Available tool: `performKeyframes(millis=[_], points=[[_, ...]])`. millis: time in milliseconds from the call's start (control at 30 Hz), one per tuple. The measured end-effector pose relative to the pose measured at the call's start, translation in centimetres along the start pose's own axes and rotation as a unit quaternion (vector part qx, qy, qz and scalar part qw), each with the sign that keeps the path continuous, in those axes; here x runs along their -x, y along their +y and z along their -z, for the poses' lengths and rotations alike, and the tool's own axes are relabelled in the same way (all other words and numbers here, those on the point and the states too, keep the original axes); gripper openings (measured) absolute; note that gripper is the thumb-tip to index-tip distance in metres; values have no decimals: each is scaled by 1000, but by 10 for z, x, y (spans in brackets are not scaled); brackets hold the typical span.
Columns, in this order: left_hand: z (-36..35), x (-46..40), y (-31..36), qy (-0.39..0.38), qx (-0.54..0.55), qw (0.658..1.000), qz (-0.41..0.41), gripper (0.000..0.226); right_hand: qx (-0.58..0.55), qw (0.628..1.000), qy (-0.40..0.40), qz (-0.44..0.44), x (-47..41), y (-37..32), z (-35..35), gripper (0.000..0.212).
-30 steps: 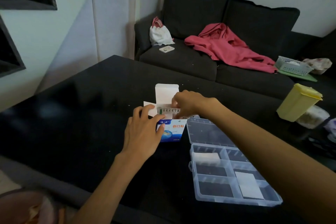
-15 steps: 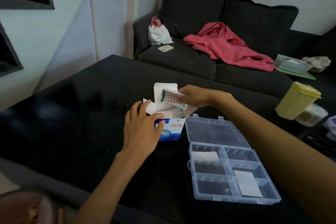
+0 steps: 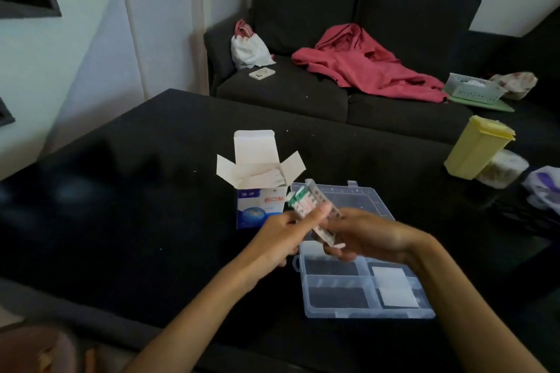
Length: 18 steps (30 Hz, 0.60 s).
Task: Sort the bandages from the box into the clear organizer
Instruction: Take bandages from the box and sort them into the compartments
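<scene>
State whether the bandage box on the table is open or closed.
Open. The box stands upright with its top lid and both side flaps folded outward, and white bandages show inside.

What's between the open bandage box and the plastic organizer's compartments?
In the head view, both hands, the left hand and right hand, hold a stack of bandages between the box and the organizer.
</scene>
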<state>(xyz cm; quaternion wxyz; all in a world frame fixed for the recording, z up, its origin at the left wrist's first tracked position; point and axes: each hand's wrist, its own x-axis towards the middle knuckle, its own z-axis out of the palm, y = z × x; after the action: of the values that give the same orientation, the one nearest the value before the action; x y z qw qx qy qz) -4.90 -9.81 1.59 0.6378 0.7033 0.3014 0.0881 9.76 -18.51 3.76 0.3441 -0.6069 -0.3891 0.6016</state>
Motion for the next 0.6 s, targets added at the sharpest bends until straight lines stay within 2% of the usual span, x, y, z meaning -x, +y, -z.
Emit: performKeyframes(millis=[100, 167, 267, 367, 467, 533, 600], points=[[-8, -5, 0, 9, 35, 999, 21, 51, 71, 997, -12, -41, 0, 13, 0, 17], [-11, -8, 0, 28, 32, 999, 28, 43, 124, 991, 8, -57, -1, 15, 1, 16], [-14, -13, -7, 49, 17, 999, -5, 27, 205, 975, 53, -61, -3, 19, 2, 18], [-14, -17, -15, 61, 5, 998, -24, 20, 196, 978, 56, -32, 0, 25, 7, 19], [-13, -22, -18, 86, 7, 995, -46, 18, 125, 991, 50, 4, 7, 25, 16, 24], [-12, -24, -20, 107, -5, 991, -76, 20, 84, 990, 111, 38, 5, 28, 18, 21], [-12, -24, -21, 120, -15, 988, -97, 23, 92, 969, 217, 73, -5, 34, 18, 15]])
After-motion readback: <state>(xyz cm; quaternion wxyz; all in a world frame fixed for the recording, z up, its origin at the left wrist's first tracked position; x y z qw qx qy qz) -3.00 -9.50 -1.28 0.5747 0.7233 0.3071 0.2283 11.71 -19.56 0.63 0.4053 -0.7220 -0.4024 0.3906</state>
